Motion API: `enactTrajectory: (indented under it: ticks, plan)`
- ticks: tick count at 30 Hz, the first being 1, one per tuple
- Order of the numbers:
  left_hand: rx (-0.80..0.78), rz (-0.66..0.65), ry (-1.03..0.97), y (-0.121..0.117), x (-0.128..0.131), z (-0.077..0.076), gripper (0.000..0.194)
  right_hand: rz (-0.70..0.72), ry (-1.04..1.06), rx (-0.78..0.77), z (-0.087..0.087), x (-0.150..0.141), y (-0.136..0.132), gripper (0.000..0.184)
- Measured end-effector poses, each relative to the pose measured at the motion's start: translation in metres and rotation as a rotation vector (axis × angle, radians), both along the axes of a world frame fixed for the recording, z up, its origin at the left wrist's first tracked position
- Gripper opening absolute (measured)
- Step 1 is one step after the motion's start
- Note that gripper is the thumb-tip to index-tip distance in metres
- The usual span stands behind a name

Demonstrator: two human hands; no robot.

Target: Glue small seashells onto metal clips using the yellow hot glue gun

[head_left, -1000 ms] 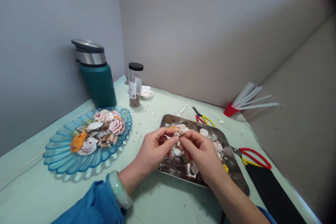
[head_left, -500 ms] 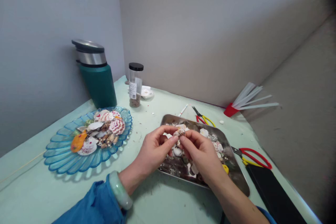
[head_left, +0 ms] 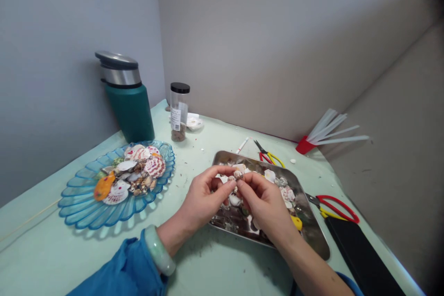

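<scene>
Over a metal tray (head_left: 314,222) my left hand (head_left: 204,194) and my right hand (head_left: 265,199) come together, fingertips nearly meeting. Between them they pinch a small cluster of pale, brown-flecked spiral shells (head_left: 237,175). How the cluster is joined is too small to tell. Beneath the hands, white shells (head_left: 235,200) and other shell pieces lie in the tray, partly hidden by my fingers. A yellow object (head_left: 296,222) in the tray shows beside my right wrist. A pale green bangle (head_left: 158,250) circles my left wrist.
To the left, a blue scalloped plate (head_left: 83,210) bears shells. Behind it stand a green bottle (head_left: 130,111) and a clear jar (head_left: 178,106). Pliers (head_left: 268,153), scissors-like cutters (head_left: 335,208), a black flat object (head_left: 364,254) and a red cup of translucent sticks (head_left: 305,145) surround the tray.
My right hand has shifted very slightly left, and the shell cluster has turned a little between my fingertips. More of the yellow object shows. Everything else stays put.
</scene>
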State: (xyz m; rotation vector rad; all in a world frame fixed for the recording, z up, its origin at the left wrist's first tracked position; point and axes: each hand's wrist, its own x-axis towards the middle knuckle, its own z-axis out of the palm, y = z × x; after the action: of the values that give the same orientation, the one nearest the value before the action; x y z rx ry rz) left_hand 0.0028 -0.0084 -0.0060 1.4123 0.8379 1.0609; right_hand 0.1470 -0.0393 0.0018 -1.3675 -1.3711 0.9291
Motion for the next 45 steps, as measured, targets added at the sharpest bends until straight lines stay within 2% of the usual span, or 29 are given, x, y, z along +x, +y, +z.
enactTrajectory:
  ticks: [18,25,45]
  plan:
    - [0.002,0.020,-0.038,0.0008,0.0017,-0.0029,0.024,0.022,-0.128,-0.014,0.0040,-0.0041,-0.0020,0.022]
    - [0.088,0.050,-0.080,0.0008,0.0030,-0.0038,0.014,0.037,-0.162,-0.021,0.0029,-0.0031,-0.0027,0.023]
    - [0.119,0.075,-0.075,-0.0003,0.0027,-0.0023,0.014,0.028,-0.174,-0.019,0.0027,-0.0035,-0.0011,0.023]
